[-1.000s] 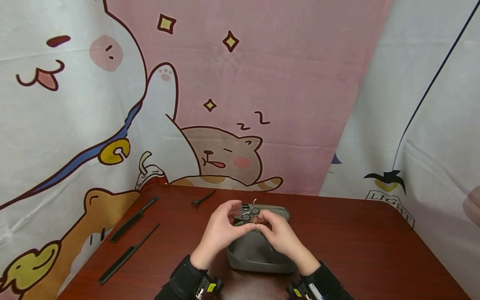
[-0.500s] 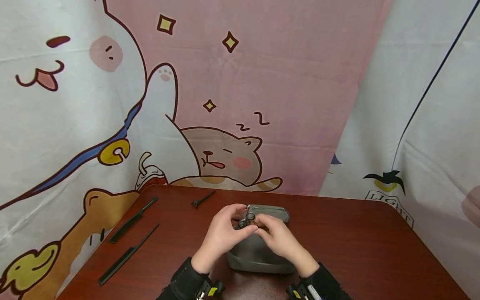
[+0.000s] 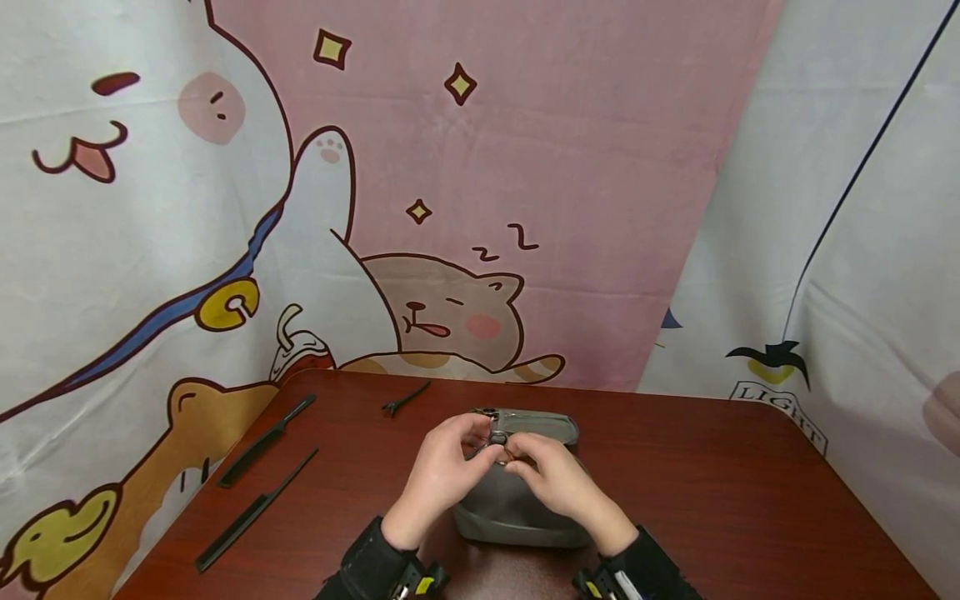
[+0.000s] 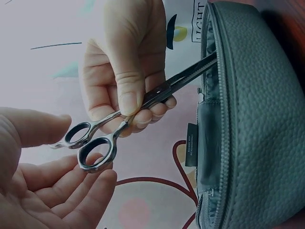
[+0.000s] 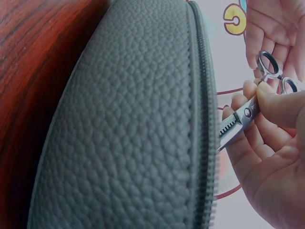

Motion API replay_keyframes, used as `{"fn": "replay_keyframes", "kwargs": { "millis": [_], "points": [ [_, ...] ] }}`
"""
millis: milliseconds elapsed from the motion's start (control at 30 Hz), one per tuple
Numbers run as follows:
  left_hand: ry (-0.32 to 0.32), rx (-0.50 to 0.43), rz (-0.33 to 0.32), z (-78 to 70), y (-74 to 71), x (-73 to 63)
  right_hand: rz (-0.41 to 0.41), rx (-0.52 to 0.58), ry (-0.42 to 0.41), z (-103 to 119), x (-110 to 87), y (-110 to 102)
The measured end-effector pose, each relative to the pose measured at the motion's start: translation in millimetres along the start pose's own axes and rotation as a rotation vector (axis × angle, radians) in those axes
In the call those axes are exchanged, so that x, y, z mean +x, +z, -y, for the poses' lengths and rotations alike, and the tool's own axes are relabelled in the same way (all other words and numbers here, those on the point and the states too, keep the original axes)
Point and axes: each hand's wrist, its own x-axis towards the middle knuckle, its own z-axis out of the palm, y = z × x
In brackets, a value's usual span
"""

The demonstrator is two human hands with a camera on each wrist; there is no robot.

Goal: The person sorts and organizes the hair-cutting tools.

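A pair of silver thinning scissors [image 5: 247, 113] with toothed blades is pinched near the pivot by my right hand [image 3: 558, 479], thumb on one side and fingers on the other. The blade ends reach past the zipped rim of a grey-green pebbled pouch [image 3: 517, 512], and their tips are hidden inside it. My left hand [image 3: 442, 467] is at the finger rings; in the left wrist view its thumb lies close to one ring and its loosely bent fingers spread behind the rings. Whether it touches them I cannot tell. The pouch stands with its lid folded back.
On the left of the brown table [image 3: 712, 483] lie a black comb [image 3: 266, 442] and a longer black tail comb [image 3: 255, 512]. A small dark clip [image 3: 405, 400] lies near the back edge. A cartoon cloth [image 3: 585, 192] hangs behind.
The scissors' rings have tipped down and lowered between my hands. My left hand has dropped slightly, and the right has shifted a little downward with the scissors. Combs and clip stay put.
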Motion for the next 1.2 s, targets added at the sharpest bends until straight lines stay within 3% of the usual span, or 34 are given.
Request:
{"fn": "replay_keyframes", "kwargs": {
  "millis": [367, 667, 1000, 1200],
  "points": [
    [-0.009, 0.106, -0.017, -1.1, 0.0, -1.0, 0.052, 0.014, -0.005, -1, -0.2, 0],
    [-0.011, 0.112, 0.000, 2.1, 0.2, -2.6, 0.091, 0.016, -0.026, -4, -0.7, 0],
    [0.023, 0.093, -0.082, 5.6, 2.9, -4.3, 0.109, 0.038, -0.019, -4, -0.7, -6],
    [-0.006, 0.082, -0.129, 8.4, 0.8, -3.7, 0.140, 0.048, -0.001, -4, -4.1, -12]
  ]
}}
